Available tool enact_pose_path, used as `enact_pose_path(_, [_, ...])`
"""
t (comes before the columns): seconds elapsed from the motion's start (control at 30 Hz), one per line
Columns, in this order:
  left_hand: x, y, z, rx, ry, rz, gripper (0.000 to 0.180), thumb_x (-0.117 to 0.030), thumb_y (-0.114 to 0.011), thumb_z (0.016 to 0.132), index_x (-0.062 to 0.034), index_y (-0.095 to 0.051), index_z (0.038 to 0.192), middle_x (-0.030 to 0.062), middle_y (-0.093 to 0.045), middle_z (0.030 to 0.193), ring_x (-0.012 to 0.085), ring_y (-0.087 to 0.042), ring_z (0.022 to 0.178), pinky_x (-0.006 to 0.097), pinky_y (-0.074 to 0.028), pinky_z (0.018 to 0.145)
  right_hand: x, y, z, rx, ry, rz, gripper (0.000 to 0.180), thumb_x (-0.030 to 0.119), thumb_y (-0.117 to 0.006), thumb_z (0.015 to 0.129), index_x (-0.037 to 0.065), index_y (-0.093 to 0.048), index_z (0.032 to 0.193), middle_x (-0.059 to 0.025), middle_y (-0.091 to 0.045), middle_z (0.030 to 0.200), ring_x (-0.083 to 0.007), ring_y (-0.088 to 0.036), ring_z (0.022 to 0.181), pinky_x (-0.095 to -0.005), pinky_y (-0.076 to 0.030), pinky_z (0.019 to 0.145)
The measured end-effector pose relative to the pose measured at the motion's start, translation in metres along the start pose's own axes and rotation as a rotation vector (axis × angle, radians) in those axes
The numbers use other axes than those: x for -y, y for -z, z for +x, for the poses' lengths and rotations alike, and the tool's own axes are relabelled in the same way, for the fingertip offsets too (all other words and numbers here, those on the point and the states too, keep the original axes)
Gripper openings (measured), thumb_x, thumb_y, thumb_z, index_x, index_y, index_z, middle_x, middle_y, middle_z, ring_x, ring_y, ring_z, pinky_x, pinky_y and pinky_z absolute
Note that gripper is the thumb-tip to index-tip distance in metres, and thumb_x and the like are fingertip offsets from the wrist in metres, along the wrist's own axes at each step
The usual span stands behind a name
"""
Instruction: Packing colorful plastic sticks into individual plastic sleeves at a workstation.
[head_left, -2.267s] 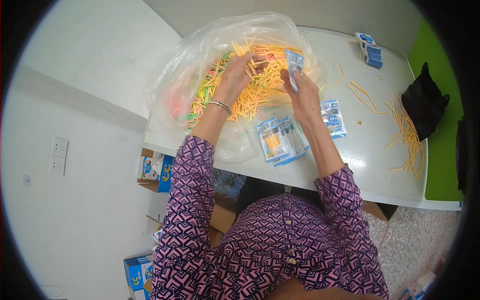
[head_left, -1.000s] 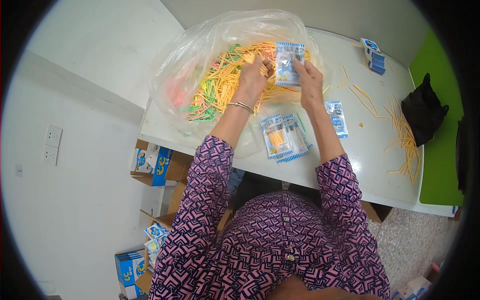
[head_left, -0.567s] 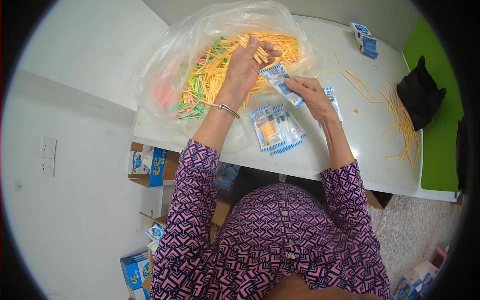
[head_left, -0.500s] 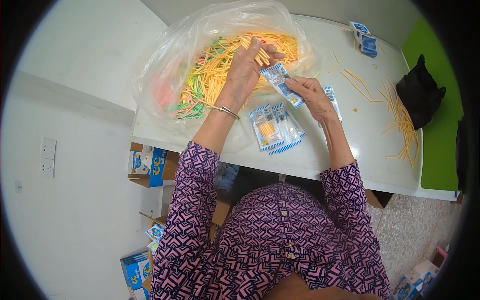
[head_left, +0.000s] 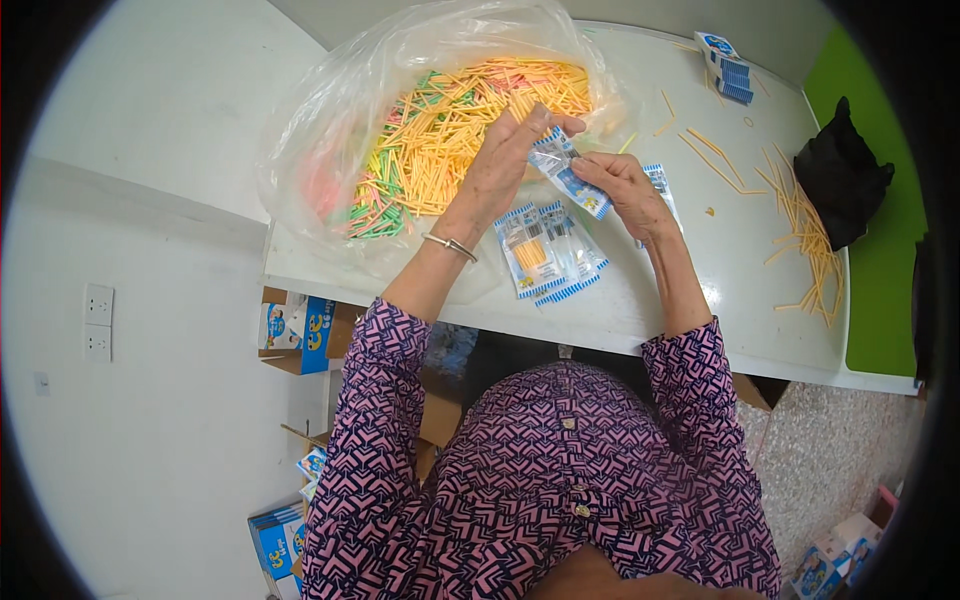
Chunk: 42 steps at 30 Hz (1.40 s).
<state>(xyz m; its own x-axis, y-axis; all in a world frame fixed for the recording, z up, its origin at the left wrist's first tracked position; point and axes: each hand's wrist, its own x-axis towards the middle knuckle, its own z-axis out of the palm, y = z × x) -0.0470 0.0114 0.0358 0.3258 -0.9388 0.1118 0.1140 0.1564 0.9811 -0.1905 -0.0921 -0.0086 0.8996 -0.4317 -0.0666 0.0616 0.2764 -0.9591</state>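
Note:
My right hand (head_left: 628, 190) pinches a small blue-and-white plastic packet (head_left: 572, 180), its upper end tilted toward my left hand. Closed around a bunch of thin yellow sticks (head_left: 522, 104), my left hand (head_left: 500, 165) is at that packet's upper end; the fingers hide most of the bunch. Behind it, a large clear plastic bag (head_left: 330, 110) lies wide, full of loose sticks (head_left: 430, 150) in yellow, green and pink. On the table below my hands are several similar packets (head_left: 532, 250), the front one showing yellow sticks inside. Another packet (head_left: 660, 195) lies partly behind my right hand.
Loose yellow sticks (head_left: 805, 250) are scattered on the white table (head_left: 720, 300) at the right, beside a black cloth or bag (head_left: 842, 180). A stack of blue-and-white packets (head_left: 728, 75) stands at the far right. Printed cartons (head_left: 310, 335) sit below the table's left edge.
My left hand has lowered toward me with the yellow sticks, bringing them to the packet's upper end. My right hand keeps its pinch on the packet, nearly in place.

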Motion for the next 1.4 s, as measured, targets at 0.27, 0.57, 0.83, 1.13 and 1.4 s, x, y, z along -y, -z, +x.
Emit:
enact_pose_path(0.27, [-0.008, 0.009, -0.011, 0.001, 0.006, 0.407, 0.042, -0.035, -0.049, 0.094, -0.0032, -0.049, 0.122, 0.0104, -0.061, 0.110, 0.0147, -0.056, 0.100, 0.029, -0.045, 0.085, -0.007, 0.004, 0.001, -0.003, 0.126, -0.076, 0.029, 0.023, -0.062, 0.087, -0.001, -0.066, 0.102, -0.0007, -0.065, 0.085, -0.0047, -0.056, 0.076, -0.0192, -0.044, 0.070])
enact_pose_path(0.57, [-0.013, 0.014, -0.018, 0.077, -0.110, 0.904, 0.034, -0.018, -0.060, 0.088, 0.0003, -0.054, 0.116, 0.0058, -0.062, 0.101, 0.0100, -0.058, 0.088, 0.024, -0.047, 0.076, -0.010, -0.007, -0.001, -0.001, 0.140, -0.024, 0.031, 0.024, -0.064, 0.085, -0.001, -0.065, 0.103, -0.0020, -0.066, 0.088, -0.0062, -0.058, 0.081, -0.0195, -0.043, 0.074])
enact_pose_path(0.83, [-0.016, 0.005, -0.022, 0.129, -0.054, 0.536, 0.029, -0.013, -0.065, 0.082, 0.0005, -0.059, 0.107, 0.0026, -0.061, 0.095, 0.0087, -0.055, 0.088, 0.023, -0.046, 0.079, -0.001, -0.003, -0.014, 0.132, -0.011, -0.232, 0.031, 0.024, -0.066, 0.082, -0.001, -0.066, 0.101, -0.0067, -0.068, 0.090, -0.0111, -0.061, 0.083, -0.0247, -0.045, 0.079])
enact_pose_path(1.13, [-0.018, 0.009, -0.038, 0.193, 0.095, 0.569, 0.028, -0.014, -0.065, 0.082, 0.0008, -0.059, 0.105, 0.0017, -0.061, 0.093, 0.0086, -0.055, 0.087, 0.023, -0.044, 0.080, 0.011, 0.003, -0.037, 0.053, 0.056, -0.507, 0.039, 0.031, -0.069, 0.079, -0.001, -0.065, 0.101, -0.0080, -0.067, 0.090, -0.0137, -0.060, 0.079, -0.0278, -0.046, 0.074])
enact_pose_path(1.4, [0.009, 0.024, -0.057, 0.175, -0.092, 1.086, 0.038, -0.020, -0.070, 0.077, -0.0015, -0.058, 0.108, 0.0106, -0.059, 0.108, 0.0227, -0.054, 0.102, 0.033, -0.042, 0.089, -0.034, 0.056, -0.050, -0.694, 0.178, -1.494, 0.041, 0.037, -0.070, 0.073, 0.000, -0.062, 0.089, -0.0120, -0.055, 0.097, -0.0299, -0.049, 0.091, -0.0415, -0.039, 0.078])
